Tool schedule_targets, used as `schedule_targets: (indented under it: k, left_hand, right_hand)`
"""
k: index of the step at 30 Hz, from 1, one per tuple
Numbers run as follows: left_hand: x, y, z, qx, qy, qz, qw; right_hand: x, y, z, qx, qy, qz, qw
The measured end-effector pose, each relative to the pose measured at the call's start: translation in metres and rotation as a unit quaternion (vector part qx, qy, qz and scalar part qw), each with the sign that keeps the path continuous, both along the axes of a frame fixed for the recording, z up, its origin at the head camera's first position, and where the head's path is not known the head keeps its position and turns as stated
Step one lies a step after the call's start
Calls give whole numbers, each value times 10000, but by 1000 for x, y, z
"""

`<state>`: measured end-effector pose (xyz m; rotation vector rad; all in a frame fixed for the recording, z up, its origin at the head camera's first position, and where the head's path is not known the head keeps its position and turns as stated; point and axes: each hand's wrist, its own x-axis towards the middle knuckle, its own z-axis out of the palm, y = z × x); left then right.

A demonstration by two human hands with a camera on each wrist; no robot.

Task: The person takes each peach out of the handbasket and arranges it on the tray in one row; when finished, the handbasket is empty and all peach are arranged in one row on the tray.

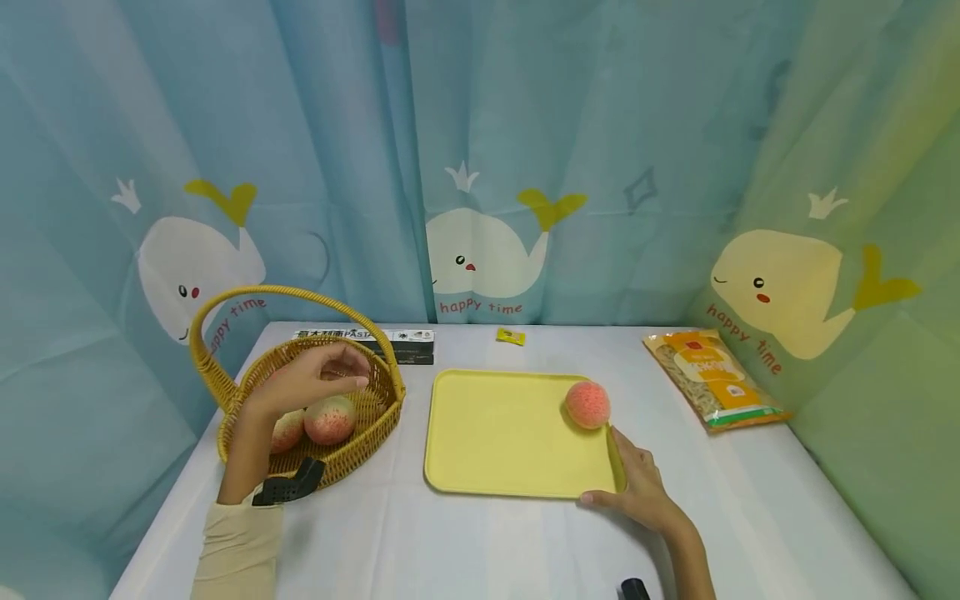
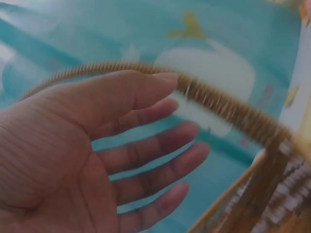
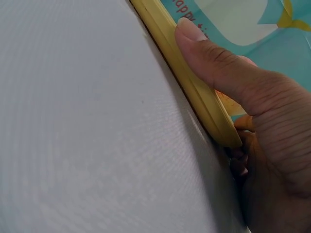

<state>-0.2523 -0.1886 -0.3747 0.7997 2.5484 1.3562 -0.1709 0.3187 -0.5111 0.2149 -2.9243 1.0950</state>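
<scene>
My left hand [image 1: 318, 379] is over the yellow wicker basket [image 1: 375, 437], its fingers loosely bent and nothing between them. In the left wrist view, the basket's arched handle [image 2: 218, 104] passes behind the thumb and fingers. Red-and-yellow peaches [image 1: 331, 419] lie inside the basket, partly hidden by my left arm. My right hand [image 1: 637, 483] grips the near right corner of a yellow tray [image 1: 495, 433], thumb at the front rim and fingers along the right side. A pink peach [image 1: 588, 405] sits on the tray by its right rim.
A pasta box [image 1: 412, 346] lies behind the basket. One small yellow packet [image 1: 511, 337] is near the table's back edge, and an orange food bag [image 1: 712, 379] lies at the far right. Curtains [image 1: 600, 125] hang around the white table [image 1: 420, 550].
</scene>
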Motion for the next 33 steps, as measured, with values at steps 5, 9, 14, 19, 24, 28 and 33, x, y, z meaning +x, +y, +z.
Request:
schedule_targets:
  k: [5, 9, 14, 19, 24, 28, 33]
  left_hand:
    - [-13, -27, -2, -280, 89, 729, 9969]
    - [-22, -44, -2, -213, -71, 975, 9950]
    - [-31, -65, -7, -8, -386, 1146, 9927]
    - [-35, -79, -18, -63, -788, 1336, 9879]
    - [-37, -85, -28, -220, -908, 1342, 9865]
    - [-40, -86, -33, -282, -1189, 1418, 9823]
    - [-41, -87, -38, -116, -1659, 1586, 9732]
  right_hand:
    - [-3, 0, -2, 73, 220, 64, 9997]
    - [-2, 0, -4, 62, 377, 108, 9992]
    - [-1, -1, -6, 17, 470, 163, 9988]
    - [-1, 0, -6, -25, 486, 194, 9986]
    - [-1, 0, -5, -37, 515, 197, 9985]
    - [0, 1, -4, 29, 390, 93, 9992]
    - [1, 0, 0, 165, 98, -61, 9998]
